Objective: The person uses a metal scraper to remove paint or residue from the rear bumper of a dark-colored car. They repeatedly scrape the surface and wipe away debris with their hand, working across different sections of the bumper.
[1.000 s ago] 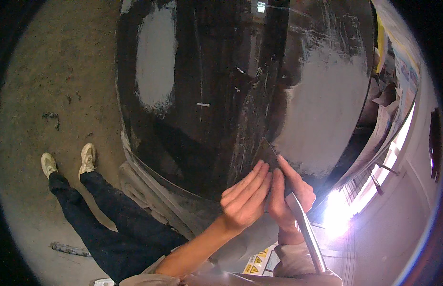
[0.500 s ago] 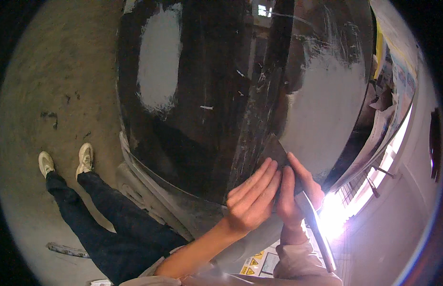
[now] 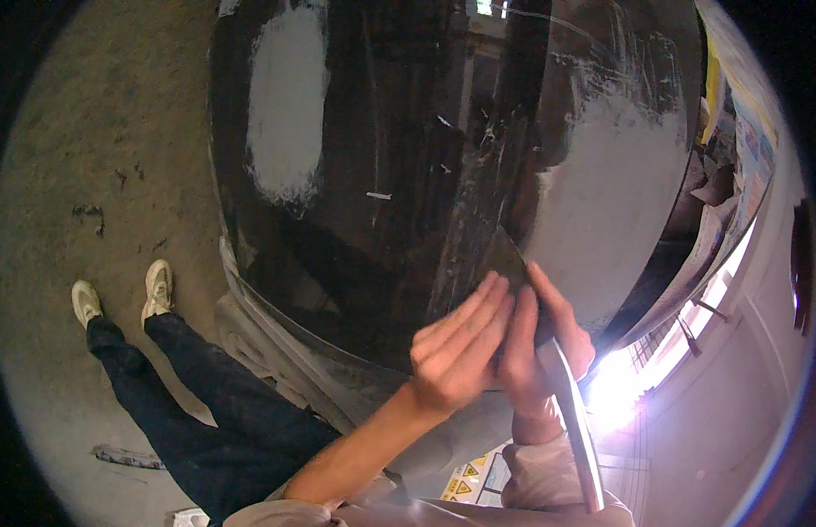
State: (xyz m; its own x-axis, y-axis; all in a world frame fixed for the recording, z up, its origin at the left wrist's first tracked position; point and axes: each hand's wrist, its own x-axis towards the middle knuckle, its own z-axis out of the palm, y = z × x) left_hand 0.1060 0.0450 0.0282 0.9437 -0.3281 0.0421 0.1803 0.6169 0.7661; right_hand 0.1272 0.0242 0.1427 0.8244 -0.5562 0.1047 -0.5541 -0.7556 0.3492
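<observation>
Both hands are up against the big glossy black curved panel (image 3: 381, 176), low on its right side. The left hand (image 3: 456, 351) is nearly flat, fingers straight and together, fingertips pressing a dark thin sheet (image 3: 504, 255) onto the panel beside a dull grey sanded patch (image 3: 610, 202). The right hand (image 3: 540, 342) sits just behind it, touching it, fingers extended to the same sheet, with a long metal blade (image 3: 573, 413) tucked along its palm. Another grey patch (image 3: 286, 114) shows upper left.

I am sliding both hands — left hand (image 3: 458, 358) and right hand (image 3: 540, 347) — with the dark sanding sheet (image 3: 504, 256) rightward and slightly lower across the black panel (image 3: 381, 176).
</observation>
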